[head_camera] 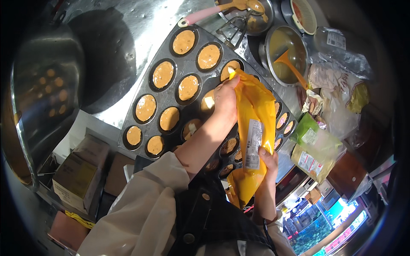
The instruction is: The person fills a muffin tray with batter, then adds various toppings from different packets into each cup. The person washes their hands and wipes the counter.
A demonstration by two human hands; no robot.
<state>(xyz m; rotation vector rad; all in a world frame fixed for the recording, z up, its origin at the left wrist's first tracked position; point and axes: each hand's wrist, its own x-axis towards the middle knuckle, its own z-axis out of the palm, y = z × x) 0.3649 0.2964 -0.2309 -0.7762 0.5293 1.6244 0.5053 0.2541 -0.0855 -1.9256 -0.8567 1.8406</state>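
Note:
A yellow plastic pouch (258, 105) with a printed label slants over a dark muffin tray (185, 66). My left hand (225, 97) is closed around its narrow upper end, where something whitish shows at the tip. Lower down, my right hand (269, 160) grips the pouch's side near the label. Orange-brown batter (145, 108) fills the tray's round cups. In one cup beside my left hand lies a pale piece (209, 102) on the batter; another pale piece (192, 128) sits in a shaded cup. The pouch and my left forearm hide several cups.
Beyond the tray stand a metal bowl (268, 27) with a scoop (245, 22) and a pink-handled spatula (205, 13), and another bowl (266, 51) holding yellowish liquid and an orange spatula (292, 65). Plastic bags (339, 92) crowd the right. Cardboard boxes (77, 179) stand lower left.

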